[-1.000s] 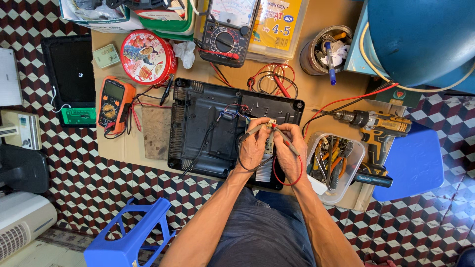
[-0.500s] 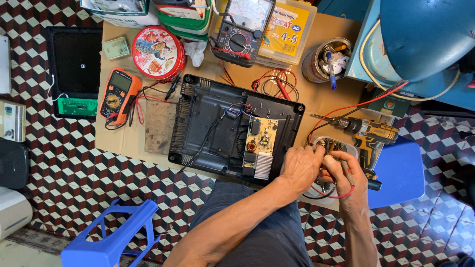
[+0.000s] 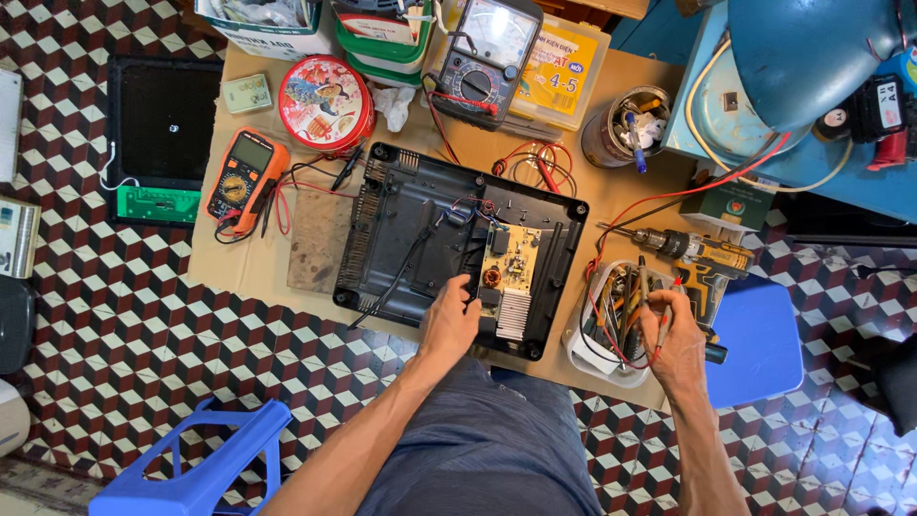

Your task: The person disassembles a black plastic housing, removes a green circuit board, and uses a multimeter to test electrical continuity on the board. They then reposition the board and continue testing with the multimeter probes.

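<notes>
A black open appliance casing lies on a cardboard-covered low table. Inside it at the right sits a tan circuit board with a silver heatsink. My left hand rests on the casing's near edge, fingers spread and touching the board's left side. My right hand is to the right, over a clear plastic tray full of hand tools. It pinches a thin red test probe whose red lead loops down across the tray.
An orange digital multimeter, a red round tin and an analog multimeter stand at the back. A yellow cordless drill lies beside the tray. Blue stools flank my knees on the chequered floor.
Both hands left the circuit board and went right to the tool tray. My left hand has since come back to the casing; my right stays at the tray with the red probe.
</notes>
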